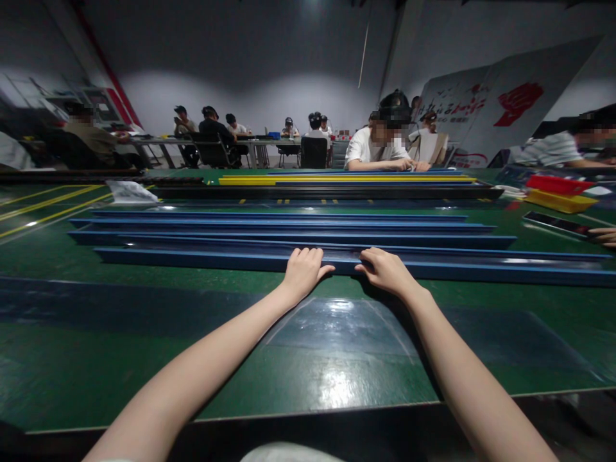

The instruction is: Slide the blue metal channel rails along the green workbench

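Note:
A long blue channel-shaped rail (206, 257) lies across the green table, nearest to me. My left hand (304, 268) is closed over its near wall, fingers curled over the top edge and the thumb pointing right along the front. A short gap to the right, my right hand (384, 269) grips the same wall with bent fingers, its thumb pointing left. The fingertips inside the channel are hidden. Just behind, more blue rails (433, 241) lie roughly parallel to it.
Farther back are a black rail (327, 192) and a yellow rail (337, 180). Red (558, 185) and yellow (563, 201) bins and a phone-like device (553, 224) lie at right, near another person's hand (604, 236). A co-worker (378, 144) sits opposite. The table edge (308, 410) is close to me.

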A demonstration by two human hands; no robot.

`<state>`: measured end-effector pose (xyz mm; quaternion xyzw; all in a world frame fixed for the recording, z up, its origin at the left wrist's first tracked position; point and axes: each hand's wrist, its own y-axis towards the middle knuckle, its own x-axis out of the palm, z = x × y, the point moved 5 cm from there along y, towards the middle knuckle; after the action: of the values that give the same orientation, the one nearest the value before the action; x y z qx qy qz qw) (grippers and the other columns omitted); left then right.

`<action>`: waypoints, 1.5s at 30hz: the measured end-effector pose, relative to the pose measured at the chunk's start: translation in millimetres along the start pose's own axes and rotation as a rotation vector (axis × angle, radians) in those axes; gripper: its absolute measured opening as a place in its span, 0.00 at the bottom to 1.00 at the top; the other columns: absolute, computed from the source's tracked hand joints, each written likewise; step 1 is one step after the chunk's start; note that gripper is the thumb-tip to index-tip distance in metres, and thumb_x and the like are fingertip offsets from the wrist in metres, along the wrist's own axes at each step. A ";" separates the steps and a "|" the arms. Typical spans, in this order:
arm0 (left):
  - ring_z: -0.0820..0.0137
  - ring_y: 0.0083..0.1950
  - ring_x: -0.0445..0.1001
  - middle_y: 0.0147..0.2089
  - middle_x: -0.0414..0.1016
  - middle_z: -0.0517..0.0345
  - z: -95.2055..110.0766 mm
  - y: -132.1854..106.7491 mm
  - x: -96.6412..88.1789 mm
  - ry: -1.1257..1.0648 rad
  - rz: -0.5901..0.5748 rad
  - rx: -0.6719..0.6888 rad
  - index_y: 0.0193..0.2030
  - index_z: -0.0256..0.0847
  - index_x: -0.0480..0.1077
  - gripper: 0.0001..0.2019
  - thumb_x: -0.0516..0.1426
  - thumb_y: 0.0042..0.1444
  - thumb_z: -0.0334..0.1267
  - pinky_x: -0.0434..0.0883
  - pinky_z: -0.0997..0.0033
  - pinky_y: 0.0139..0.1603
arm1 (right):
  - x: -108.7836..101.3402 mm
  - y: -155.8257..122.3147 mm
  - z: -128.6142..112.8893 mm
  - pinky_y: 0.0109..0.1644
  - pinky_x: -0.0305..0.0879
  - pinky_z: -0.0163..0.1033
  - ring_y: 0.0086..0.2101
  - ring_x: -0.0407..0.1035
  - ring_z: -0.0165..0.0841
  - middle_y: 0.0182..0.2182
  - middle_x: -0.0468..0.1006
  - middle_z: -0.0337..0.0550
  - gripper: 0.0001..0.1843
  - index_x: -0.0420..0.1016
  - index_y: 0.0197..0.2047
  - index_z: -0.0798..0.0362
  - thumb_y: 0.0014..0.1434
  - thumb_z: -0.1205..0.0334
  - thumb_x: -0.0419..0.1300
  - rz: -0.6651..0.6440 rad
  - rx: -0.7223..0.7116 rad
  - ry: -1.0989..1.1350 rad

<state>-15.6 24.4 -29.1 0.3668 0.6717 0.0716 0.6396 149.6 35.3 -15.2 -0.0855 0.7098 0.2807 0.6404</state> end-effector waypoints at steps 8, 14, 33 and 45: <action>0.64 0.34 0.67 0.30 0.71 0.53 -0.6 -0.5 -0.8 -0.003 -0.008 -0.013 0.33 0.37 0.65 0.18 0.50 0.54 0.53 0.55 0.67 0.35 | -0.1 0.8 -0.1 0.32 0.53 0.33 0.33 0.66 0.33 0.31 0.73 0.45 0.09 0.67 0.31 0.53 0.57 0.58 0.50 -0.006 0.007 -0.007; 0.64 0.36 0.67 0.32 0.72 0.54 -0.2 -1.1 -1.3 -0.019 -0.010 0.007 0.34 0.37 0.65 0.18 0.49 0.56 0.52 0.56 0.67 0.36 | -1.8 -0.2 2.6 0.32 0.52 0.34 0.34 0.67 0.34 0.33 0.74 0.45 0.13 0.68 0.32 0.53 0.57 0.53 0.50 -0.003 0.009 -0.073; 0.64 0.38 0.67 0.35 0.72 0.52 0.2 -1.1 0.7 -0.072 -0.040 0.048 0.37 0.38 0.66 0.17 0.48 0.58 0.50 0.56 0.65 0.37 | -2.2 -1.1 3.5 0.32 0.54 0.35 0.37 0.69 0.36 0.36 0.76 0.47 0.17 0.71 0.38 0.53 0.58 0.50 0.47 -0.039 0.033 -0.090; 0.64 0.45 0.66 0.40 0.73 0.53 1.0 -0.8 0.9 -0.116 -0.026 0.059 0.39 0.37 0.66 0.15 0.49 0.58 0.48 0.57 0.66 0.39 | 0.1 -0.2 -1.5 0.41 0.59 0.36 0.42 0.67 0.36 0.43 0.74 0.49 0.17 0.70 0.45 0.53 0.58 0.54 0.49 -0.008 -0.008 -0.002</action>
<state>-14.9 24.0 -30.4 0.3804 0.6401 0.0221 0.6671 148.4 34.4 -15.3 -0.0908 0.7077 0.2810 0.6418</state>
